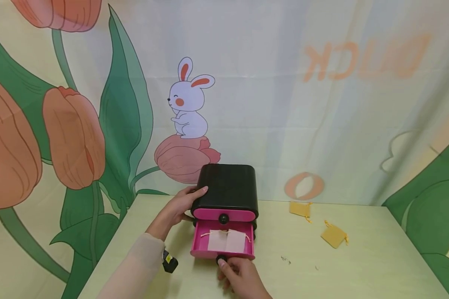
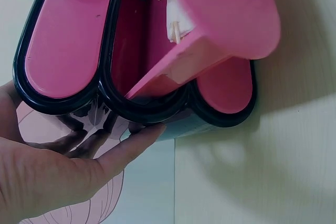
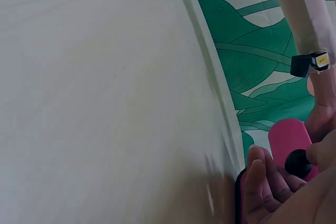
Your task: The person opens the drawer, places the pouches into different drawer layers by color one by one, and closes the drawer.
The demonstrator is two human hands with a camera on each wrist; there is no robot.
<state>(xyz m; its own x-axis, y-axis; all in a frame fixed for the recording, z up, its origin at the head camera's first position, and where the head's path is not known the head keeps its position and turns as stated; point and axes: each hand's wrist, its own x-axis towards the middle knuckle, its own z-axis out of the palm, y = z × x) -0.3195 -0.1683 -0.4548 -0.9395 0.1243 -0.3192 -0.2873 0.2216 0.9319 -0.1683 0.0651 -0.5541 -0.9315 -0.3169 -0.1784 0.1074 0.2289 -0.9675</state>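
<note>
A black cabinet [image 1: 228,187] with pink drawers stands on the table, its middle drawer [image 1: 196,245] pulled out. Inside that drawer lie white drawstring pouches [image 1: 226,241] with cream cords. My left hand [image 1: 181,203] rests against the cabinet's left side, a digit reaching over the top edge; the left wrist view shows its fingers spread along the black wall. With thumb and fingers, my right hand [image 1: 241,276] pinches the black knob [image 3: 298,163] on the open drawer's front. The top drawer [image 2: 68,40] and the bottom drawer [image 2: 226,85] are closed.
Two yellow drawstring pouches, one farther back [image 1: 300,209] and one nearer [image 1: 334,236], lie right of the cabinet. Small dark bits [image 1: 285,260] lie on the pale table [image 1: 359,270]. A printed curtain [image 1: 265,104] hangs behind. A black device [image 3: 310,64] sits on my left wrist.
</note>
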